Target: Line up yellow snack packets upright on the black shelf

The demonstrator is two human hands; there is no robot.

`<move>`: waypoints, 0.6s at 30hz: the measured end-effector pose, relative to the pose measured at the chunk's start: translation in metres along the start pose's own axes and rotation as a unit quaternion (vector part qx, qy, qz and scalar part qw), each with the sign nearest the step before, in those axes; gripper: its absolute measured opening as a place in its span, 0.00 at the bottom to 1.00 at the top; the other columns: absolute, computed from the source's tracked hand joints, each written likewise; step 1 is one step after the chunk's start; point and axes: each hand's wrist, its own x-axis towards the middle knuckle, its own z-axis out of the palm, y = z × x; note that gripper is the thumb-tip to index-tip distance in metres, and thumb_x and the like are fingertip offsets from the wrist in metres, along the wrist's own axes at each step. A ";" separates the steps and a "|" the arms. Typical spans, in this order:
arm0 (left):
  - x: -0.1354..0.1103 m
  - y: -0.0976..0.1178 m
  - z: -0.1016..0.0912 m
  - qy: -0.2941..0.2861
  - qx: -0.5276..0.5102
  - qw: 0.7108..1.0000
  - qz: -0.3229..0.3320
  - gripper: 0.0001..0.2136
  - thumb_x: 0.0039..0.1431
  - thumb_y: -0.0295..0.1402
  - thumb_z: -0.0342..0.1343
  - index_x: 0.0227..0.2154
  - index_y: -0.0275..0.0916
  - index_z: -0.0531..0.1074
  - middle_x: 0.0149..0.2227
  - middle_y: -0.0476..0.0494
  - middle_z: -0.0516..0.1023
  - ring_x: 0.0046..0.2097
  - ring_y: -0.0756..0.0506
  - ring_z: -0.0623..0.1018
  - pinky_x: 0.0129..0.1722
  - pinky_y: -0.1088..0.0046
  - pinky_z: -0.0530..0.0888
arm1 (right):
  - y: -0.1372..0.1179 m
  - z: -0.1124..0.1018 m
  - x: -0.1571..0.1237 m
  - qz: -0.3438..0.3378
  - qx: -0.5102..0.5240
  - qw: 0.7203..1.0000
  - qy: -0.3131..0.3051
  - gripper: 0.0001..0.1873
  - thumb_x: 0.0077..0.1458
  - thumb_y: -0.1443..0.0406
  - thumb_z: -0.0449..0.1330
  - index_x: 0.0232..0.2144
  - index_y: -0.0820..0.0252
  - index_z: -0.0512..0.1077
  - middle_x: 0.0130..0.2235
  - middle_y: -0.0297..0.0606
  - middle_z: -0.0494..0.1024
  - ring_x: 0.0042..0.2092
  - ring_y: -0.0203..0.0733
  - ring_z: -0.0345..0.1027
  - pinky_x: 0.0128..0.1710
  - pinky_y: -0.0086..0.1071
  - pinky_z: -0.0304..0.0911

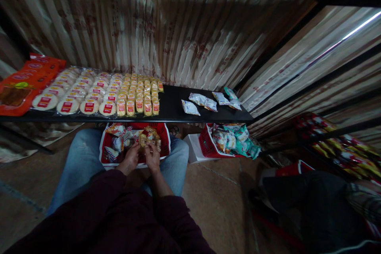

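Observation:
My left hand [131, 159] and my right hand [152, 158] are close together over a red basket [165, 143] with a white rim, which sits between my knees. The fingers of both are closed on the near edge of a golden-brown wrapped snack packet [149, 137]. Whether it is one packet or several joined together is hard to make out. Beside my left hand, on the left side of the basket, lie white, red and blue snack packets [117, 143]. My fingertips are partly hidden by the hands themselves.
A black shelf [171, 103] ahead bears rows of round white cakes [68, 105], small yellow packaged cakes [138, 103], an orange bag [20, 87] and loose packets [190, 107]. Another red basket [205, 143] holds green and white packets. A seated person's leg [300, 194] is at right.

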 end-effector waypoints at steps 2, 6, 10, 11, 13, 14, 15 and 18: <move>-0.001 0.000 0.001 -0.004 0.023 1.000 0.008 0.10 0.52 0.25 0.55 0.39 0.40 0.72 0.27 0.51 0.77 0.26 0.53 0.75 0.29 0.80 0.69 | 0.002 0.000 0.001 0.006 0.002 1.000 -0.007 0.12 0.52 0.59 0.58 0.37 0.54 0.76 0.36 0.36 0.78 0.41 0.42 0.72 0.45 0.35 0.68; -0.003 -0.001 0.002 -0.003 0.053 0.998 0.035 0.16 0.53 0.26 0.56 0.46 0.40 0.71 0.29 0.49 0.78 0.28 0.52 0.76 0.32 0.77 0.72 | 0.002 0.001 0.001 0.020 -0.002 1.000 -0.011 0.12 0.53 0.57 0.58 0.38 0.53 0.75 0.37 0.36 0.79 0.41 0.43 0.73 0.46 0.36 0.67; 0.002 -0.006 0.003 0.001 0.107 0.992 0.073 0.18 0.54 0.28 0.56 0.49 0.39 0.69 0.33 0.47 0.79 0.31 0.50 0.78 0.35 0.74 0.74 | -0.004 0.000 0.000 0.044 -0.038 0.998 -0.014 0.15 0.54 0.56 0.56 0.40 0.55 0.76 0.39 0.38 0.80 0.42 0.44 0.74 0.48 0.37 0.66; 0.004 -0.008 0.003 0.005 0.131 0.987 0.094 0.18 0.54 0.28 0.55 0.49 0.39 0.69 0.35 0.46 0.79 0.33 0.49 0.78 0.37 0.73 0.75 | -0.006 -0.001 0.000 0.047 -0.053 0.997 -0.019 0.16 0.55 0.56 0.55 0.40 0.55 0.76 0.40 0.39 0.80 0.42 0.44 0.74 0.48 0.38 0.65; 0.009 -0.010 0.003 0.010 0.187 0.972 0.141 0.16 0.55 0.29 0.55 0.48 0.38 0.70 0.40 0.43 0.79 0.40 0.48 0.79 0.42 0.72 0.75 | -0.009 -0.002 0.000 0.049 -0.079 0.995 -0.029 0.17 0.57 0.56 0.53 0.42 0.57 0.75 0.41 0.40 0.80 0.44 0.45 0.73 0.49 0.38 0.65; 0.010 -0.012 0.003 0.009 0.215 0.963 0.161 0.16 0.55 0.29 0.54 0.48 0.37 0.71 0.43 0.42 0.79 0.43 0.47 0.79 0.44 0.71 0.74 | -0.010 -0.003 0.000 0.050 -0.088 0.994 -0.032 0.18 0.57 0.55 0.52 0.42 0.58 0.75 0.42 0.41 0.80 0.45 0.45 0.73 0.50 0.38 0.64; 0.012 -0.012 0.002 0.005 0.241 0.954 0.176 0.16 0.56 0.29 0.53 0.48 0.38 0.71 0.46 0.41 0.78 0.45 0.46 0.78 0.47 0.70 0.74 | -0.011 -0.004 0.000 0.051 -0.092 0.994 -0.032 0.19 0.57 0.55 0.52 0.43 0.58 0.75 0.42 0.42 0.80 0.46 0.45 0.73 0.50 0.37 0.64; 0.012 -0.013 0.001 -0.005 0.306 0.927 0.216 0.17 0.58 0.31 0.52 0.51 0.38 0.71 0.52 0.40 0.75 0.52 0.44 0.75 0.54 0.65 0.70 | -0.012 -0.004 0.001 0.055 -0.086 0.994 -0.026 0.19 0.58 0.55 0.51 0.42 0.58 0.75 0.42 0.41 0.80 0.46 0.44 0.73 0.51 0.37 0.64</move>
